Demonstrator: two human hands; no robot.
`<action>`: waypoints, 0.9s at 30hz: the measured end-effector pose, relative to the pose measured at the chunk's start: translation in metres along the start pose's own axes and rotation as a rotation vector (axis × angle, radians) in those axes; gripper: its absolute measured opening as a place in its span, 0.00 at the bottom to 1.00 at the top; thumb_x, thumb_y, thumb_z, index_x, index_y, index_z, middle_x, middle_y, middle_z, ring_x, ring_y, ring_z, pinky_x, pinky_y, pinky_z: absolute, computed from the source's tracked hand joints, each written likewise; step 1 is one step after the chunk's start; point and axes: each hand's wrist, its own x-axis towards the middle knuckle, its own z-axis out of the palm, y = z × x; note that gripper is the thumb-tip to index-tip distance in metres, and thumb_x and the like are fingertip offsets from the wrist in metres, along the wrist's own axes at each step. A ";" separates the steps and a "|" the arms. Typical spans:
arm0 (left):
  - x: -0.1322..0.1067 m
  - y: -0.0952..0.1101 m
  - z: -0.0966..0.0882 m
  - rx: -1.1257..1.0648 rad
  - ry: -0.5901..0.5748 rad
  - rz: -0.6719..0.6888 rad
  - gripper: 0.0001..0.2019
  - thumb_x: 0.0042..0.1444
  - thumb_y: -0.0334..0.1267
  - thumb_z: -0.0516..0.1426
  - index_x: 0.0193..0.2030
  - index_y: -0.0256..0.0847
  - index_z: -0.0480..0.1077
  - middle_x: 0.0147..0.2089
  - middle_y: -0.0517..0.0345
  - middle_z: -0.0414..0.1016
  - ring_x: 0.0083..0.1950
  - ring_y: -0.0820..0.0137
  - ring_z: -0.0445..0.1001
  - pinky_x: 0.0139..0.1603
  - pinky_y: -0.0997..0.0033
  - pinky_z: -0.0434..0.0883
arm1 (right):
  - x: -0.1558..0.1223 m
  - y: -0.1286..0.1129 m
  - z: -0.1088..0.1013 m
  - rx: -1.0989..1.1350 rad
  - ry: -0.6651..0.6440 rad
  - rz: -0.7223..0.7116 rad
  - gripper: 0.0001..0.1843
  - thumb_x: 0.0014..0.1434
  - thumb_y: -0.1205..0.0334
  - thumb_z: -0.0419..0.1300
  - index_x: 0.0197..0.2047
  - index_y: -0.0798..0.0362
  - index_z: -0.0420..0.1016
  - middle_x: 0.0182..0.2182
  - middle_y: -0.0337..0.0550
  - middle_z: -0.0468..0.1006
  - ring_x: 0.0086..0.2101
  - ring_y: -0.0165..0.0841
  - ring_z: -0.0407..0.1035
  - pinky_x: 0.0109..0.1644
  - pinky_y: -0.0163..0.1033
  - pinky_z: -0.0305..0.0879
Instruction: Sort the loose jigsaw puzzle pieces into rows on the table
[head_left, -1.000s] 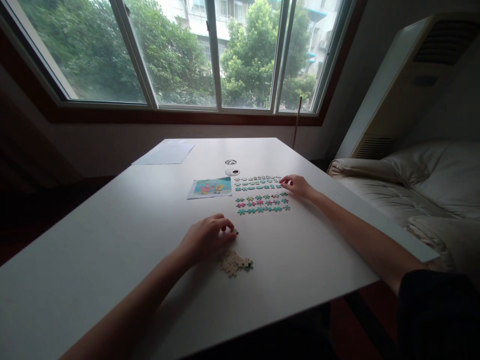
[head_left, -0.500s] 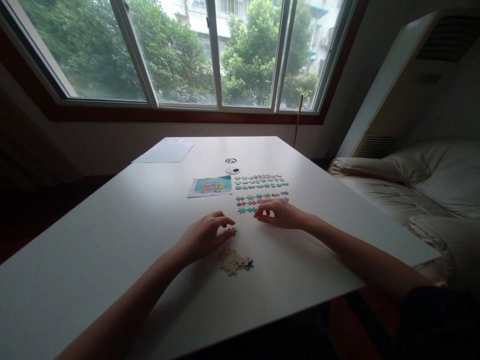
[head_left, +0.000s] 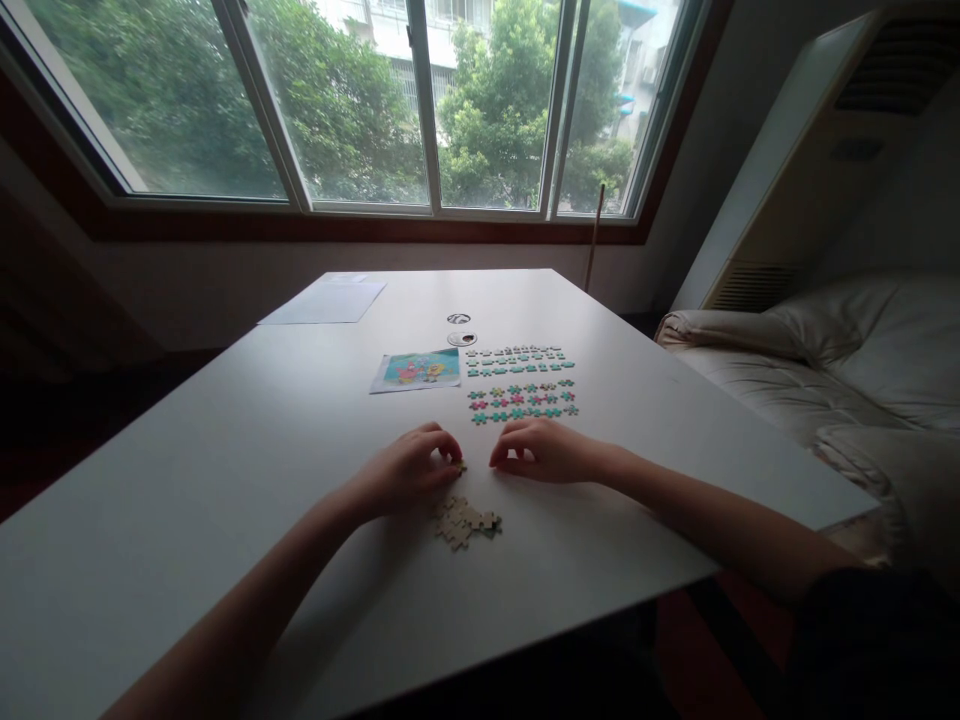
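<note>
My left hand (head_left: 409, 472) rests on the white table (head_left: 225, 480), fingers curled and pinching a small puzzle piece (head_left: 459, 466) at its fingertips. My right hand (head_left: 541, 452) lies just to the right of it, fingers curled down; what it holds, if anything, is hidden. Right in front of both hands lies a small heap of face-down beige puzzle pieces (head_left: 465, 522). Farther back, rows of teal and pink pieces (head_left: 521, 400) are laid out, with another set of rows (head_left: 517, 359) behind them.
A colourful reference picture (head_left: 417, 369) lies left of the rows. Two small round objects (head_left: 462, 338) sit behind it, and a sheet of paper (head_left: 325, 300) at the far left corner. A cushioned sofa (head_left: 810, 370) stands right of the table; windows span the back.
My right hand has drawn back from the far rows of pieces towards me and now sits beside my left hand. The left hand has stayed in place on its piece.
</note>
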 end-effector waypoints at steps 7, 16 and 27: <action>0.002 0.003 0.003 -0.157 0.045 0.007 0.04 0.48 0.36 0.54 0.30 0.39 0.68 0.28 0.60 0.70 0.28 0.73 0.64 0.27 0.75 0.63 | 0.002 -0.006 0.004 0.038 0.081 -0.019 0.08 0.57 0.65 0.56 0.37 0.53 0.76 0.30 0.40 0.75 0.26 0.24 0.66 0.33 0.30 0.63; 0.008 0.015 0.004 -0.493 0.202 -0.034 0.12 0.50 0.43 0.58 0.34 0.35 0.72 0.33 0.53 0.76 0.34 0.69 0.72 0.37 0.68 0.70 | 0.005 -0.014 0.013 0.011 0.383 0.113 0.06 0.56 0.61 0.58 0.34 0.53 0.74 0.26 0.37 0.74 0.25 0.24 0.64 0.31 0.30 0.60; 0.006 0.021 0.005 -0.615 0.190 -0.062 0.11 0.48 0.42 0.61 0.34 0.35 0.74 0.33 0.53 0.77 0.35 0.67 0.73 0.39 0.66 0.70 | 0.006 -0.015 0.015 -0.069 0.465 0.020 0.05 0.56 0.62 0.57 0.34 0.53 0.73 0.26 0.38 0.74 0.25 0.24 0.64 0.31 0.30 0.61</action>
